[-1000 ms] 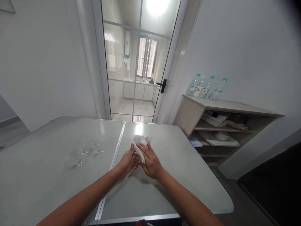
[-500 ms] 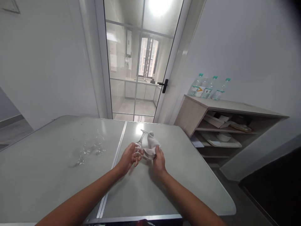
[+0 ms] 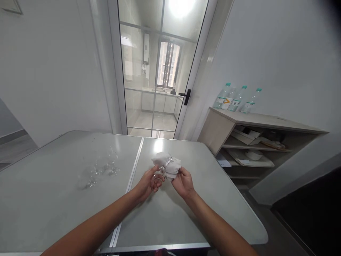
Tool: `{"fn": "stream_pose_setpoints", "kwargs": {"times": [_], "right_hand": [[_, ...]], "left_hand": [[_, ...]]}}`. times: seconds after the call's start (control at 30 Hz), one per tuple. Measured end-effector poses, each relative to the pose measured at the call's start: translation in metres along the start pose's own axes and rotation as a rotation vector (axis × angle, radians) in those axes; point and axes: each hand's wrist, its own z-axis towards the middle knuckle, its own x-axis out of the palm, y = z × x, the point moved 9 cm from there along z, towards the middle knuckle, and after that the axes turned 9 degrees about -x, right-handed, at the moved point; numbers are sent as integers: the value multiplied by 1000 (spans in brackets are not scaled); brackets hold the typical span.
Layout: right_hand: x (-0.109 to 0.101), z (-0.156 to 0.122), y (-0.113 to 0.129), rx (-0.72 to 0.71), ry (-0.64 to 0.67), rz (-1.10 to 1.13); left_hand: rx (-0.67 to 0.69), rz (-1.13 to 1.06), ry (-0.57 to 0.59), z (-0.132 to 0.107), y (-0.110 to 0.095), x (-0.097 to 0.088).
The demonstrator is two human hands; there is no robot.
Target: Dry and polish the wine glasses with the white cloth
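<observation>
Gripping the wine glass (image 3: 160, 173) foot with the left hand (image 3: 148, 182) — pinching a white cloth (image 3: 170, 165) round its bowl with the right hand (image 3: 183, 183), above the table (image 3: 186, 217).

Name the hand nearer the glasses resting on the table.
Left. The left hand, holding a wine glass, is right of the glasses; the right hand, holding a white cloth, is farther right.

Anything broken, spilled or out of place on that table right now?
Nothing stands out. The left hand and right hand hold a glass wrapped in a white cloth; the other glasses on the table look whole.
</observation>
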Motion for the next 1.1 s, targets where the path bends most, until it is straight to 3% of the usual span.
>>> {"fn": "stream_pose_setpoints", "kwargs": {"times": [0.2, 0.37, 0.47, 0.63, 0.7, 0.77, 0.83, 1.0, 1.1], "right_hand": [[8, -4, -9, 2, 20, -18], [8, -6, -5, -2, 22, -37], [8, -5, -5, -3, 12, -31], [2, -4, -16, -2, -107, 57], [0, -5, -21, -2, -137, 79], [0, -5, -22, 2, -138, 90], [2, -5, -22, 17, -113, 99], [3, -4, -12, 17, -61, 107], [1, -2, -9, -12, -76, 107]], "left_hand": [[-157, 169, 121, 1, 11, 4], [91, 385, 55, -1, -3, 7], [213, 516, -42, -6, -13, 7], [465, 873, -317, -18, -35, -1], [537, 963, -414, -21, -37, -4], [545, 968, -436, -21, -34, -4], [448, 857, -325, -15, -23, -2], [-111, 275, 150, 0, 20, 13], [-281, 119, 286, -2, 30, 18]]}}
